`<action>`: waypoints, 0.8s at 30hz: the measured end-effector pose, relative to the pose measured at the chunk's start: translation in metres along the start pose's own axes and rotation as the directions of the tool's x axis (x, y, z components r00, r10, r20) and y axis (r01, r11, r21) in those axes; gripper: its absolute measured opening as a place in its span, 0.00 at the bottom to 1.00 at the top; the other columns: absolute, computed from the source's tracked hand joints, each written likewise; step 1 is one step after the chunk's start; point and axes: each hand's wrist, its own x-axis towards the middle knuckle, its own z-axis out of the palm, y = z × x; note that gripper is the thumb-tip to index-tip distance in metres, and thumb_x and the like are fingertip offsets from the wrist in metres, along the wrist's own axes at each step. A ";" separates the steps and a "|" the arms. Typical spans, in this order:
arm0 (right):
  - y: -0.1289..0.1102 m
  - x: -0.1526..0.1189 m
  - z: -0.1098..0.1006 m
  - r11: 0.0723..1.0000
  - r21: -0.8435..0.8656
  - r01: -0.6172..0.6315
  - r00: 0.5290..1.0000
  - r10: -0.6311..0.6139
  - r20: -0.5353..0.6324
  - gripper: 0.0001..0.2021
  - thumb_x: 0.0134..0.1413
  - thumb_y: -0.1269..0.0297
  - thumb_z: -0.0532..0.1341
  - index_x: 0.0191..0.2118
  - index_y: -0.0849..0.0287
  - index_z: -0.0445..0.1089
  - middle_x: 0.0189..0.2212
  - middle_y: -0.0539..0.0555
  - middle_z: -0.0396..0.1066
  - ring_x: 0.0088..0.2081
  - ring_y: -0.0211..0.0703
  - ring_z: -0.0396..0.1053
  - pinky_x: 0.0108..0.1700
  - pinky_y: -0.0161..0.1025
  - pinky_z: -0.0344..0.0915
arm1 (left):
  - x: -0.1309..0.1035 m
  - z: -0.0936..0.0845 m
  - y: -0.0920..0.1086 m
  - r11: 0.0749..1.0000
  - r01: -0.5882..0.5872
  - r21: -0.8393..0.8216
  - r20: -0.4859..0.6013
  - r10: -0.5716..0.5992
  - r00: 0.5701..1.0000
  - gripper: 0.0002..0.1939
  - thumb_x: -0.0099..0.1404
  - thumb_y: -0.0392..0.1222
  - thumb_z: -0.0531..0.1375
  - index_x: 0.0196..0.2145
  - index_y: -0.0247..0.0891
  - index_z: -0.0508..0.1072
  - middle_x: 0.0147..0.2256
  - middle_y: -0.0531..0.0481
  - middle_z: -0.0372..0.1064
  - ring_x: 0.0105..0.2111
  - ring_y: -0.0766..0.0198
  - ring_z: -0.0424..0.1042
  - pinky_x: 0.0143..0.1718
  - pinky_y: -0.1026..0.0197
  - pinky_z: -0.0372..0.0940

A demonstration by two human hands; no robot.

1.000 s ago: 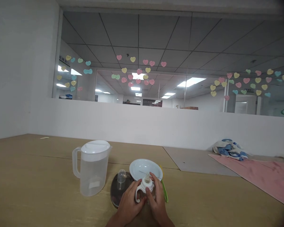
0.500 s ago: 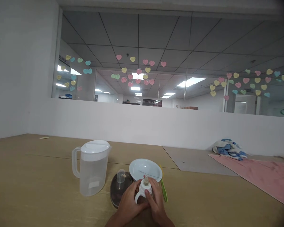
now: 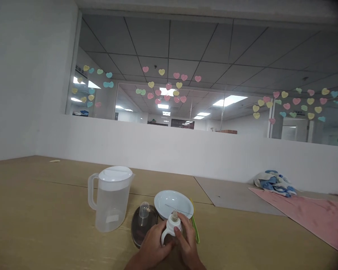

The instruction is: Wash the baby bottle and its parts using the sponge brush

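Between my two hands is a baby bottle [image 3: 173, 225] with a white collar, a white side handle and a clear teat pointing up. My left hand [image 3: 152, 242] is closed round the bottle's lower left side, by the handle. On the other side, my right hand [image 3: 188, 240] grips the collar with thumb and fingers. The bottle's lower body is mostly hidden by my hands. Just left of them, a clear dome cap [image 3: 144, 210] stands on a dark oval tray [image 3: 138, 228]. Behind the bottle lies a white bowl [image 3: 165, 198] with a thin stick-like item in it.
A clear pitcher [image 3: 112, 206] with a white lid stands at left. A green-handled brush [image 3: 196, 230] lies right of the bowl. Farther right are a grey mat [image 3: 231, 193], a pink cloth [image 3: 307, 210] and a crumpled blue-and-white cloth [image 3: 274, 183]. A white wall [image 3: 157, 144] borders the table's back.
The view has shifted slightly. My right hand's fingers have moved a little round the collar, and the bottle tilts slightly more to the right. Both hands still hold it.
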 end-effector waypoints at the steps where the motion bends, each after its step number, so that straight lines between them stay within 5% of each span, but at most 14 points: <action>1: -0.002 0.001 0.000 1.000 -0.016 0.004 1.000 -0.004 0.000 0.16 0.56 0.57 0.54 0.48 0.57 0.66 0.45 0.57 0.69 0.47 0.50 0.67 0.47 0.44 0.65 | 0.000 0.001 -0.001 1.000 0.004 0.010 -0.004 -0.004 1.000 0.23 0.56 0.45 0.59 0.49 0.38 0.68 0.45 0.44 0.71 0.44 0.54 0.69 0.47 0.58 0.62; 11: -0.011 0.007 0.004 0.975 -0.219 0.024 0.997 -0.041 -0.070 0.12 0.53 0.57 0.58 0.40 0.57 0.65 0.36 0.56 0.69 0.40 0.48 0.67 0.41 0.43 0.66 | 0.001 0.004 -0.005 0.996 0.024 0.085 -0.030 -0.022 0.999 0.22 0.56 0.45 0.58 0.49 0.40 0.68 0.45 0.46 0.71 0.43 0.55 0.70 0.45 0.59 0.63; 17: -0.011 0.009 0.004 0.974 -0.224 0.039 0.999 -0.044 -0.019 0.13 0.55 0.59 0.55 0.45 0.57 0.63 0.40 0.57 0.68 0.43 0.47 0.67 0.44 0.42 0.65 | 0.002 0.005 -0.006 0.995 0.040 0.092 -0.043 -0.036 0.998 0.22 0.58 0.48 0.57 0.50 0.41 0.67 0.47 0.46 0.70 0.45 0.55 0.69 0.47 0.59 0.62; 24: -0.009 0.009 0.005 0.950 -0.301 0.086 0.987 -0.122 -0.104 0.17 0.52 0.60 0.58 0.48 0.58 0.61 0.46 0.60 0.65 0.48 0.51 0.65 0.46 0.45 0.66 | 0.003 0.007 -0.010 0.981 0.140 0.136 -0.073 -0.131 0.989 0.25 0.56 0.48 0.58 0.52 0.40 0.64 0.45 0.46 0.71 0.43 0.56 0.69 0.44 0.60 0.61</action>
